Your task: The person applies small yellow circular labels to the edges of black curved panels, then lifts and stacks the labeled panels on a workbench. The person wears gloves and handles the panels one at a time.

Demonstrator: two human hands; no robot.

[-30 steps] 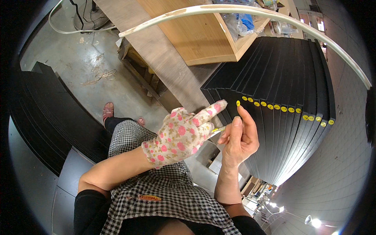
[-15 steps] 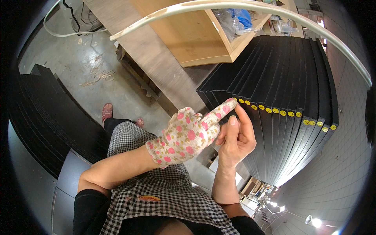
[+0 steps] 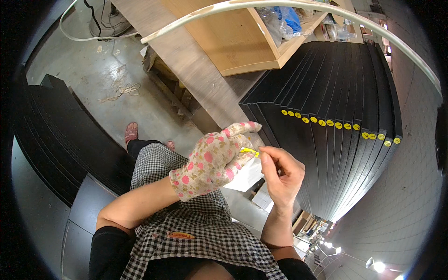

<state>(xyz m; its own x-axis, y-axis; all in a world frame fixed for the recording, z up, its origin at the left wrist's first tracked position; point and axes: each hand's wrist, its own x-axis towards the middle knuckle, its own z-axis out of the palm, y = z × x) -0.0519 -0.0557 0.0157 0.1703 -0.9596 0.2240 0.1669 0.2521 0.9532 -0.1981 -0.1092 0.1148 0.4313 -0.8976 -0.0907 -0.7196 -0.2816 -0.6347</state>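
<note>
My left hand [image 3: 210, 161] wears a white glove with pink flowers. Its fingers are closed on a sticker sheet [image 3: 247, 177], whose white paper hangs below them, and the index finger points out toward the panels. A yellow part of the sheet [image 3: 249, 151] shows between the gloved fingers and my right hand. My bare right hand [image 3: 283, 175] pinches at that yellow edge with thumb and forefinger; a sticker seems to be in the pinch, though the fingertips partly hide it. Just beyond stands a row of black panels [image 3: 326, 154], with round yellow stickers [image 3: 322, 123] along their edges.
Behind the panels lies a wooden box [image 3: 224, 42] holding plastic bags, on a wooden bench top [image 3: 196, 70]. A pale curved tube [image 3: 224, 8] crosses above. More black panels [image 3: 70, 135] are stacked at the left. A tangled cord [image 3: 126, 89] lies on the concrete floor.
My left hand has drawn back from the sticker on the nearest panels, uncovering it, and turned so the sheet shows. My right fingers have closed to a pinch at the sheet's yellow edge.
</note>
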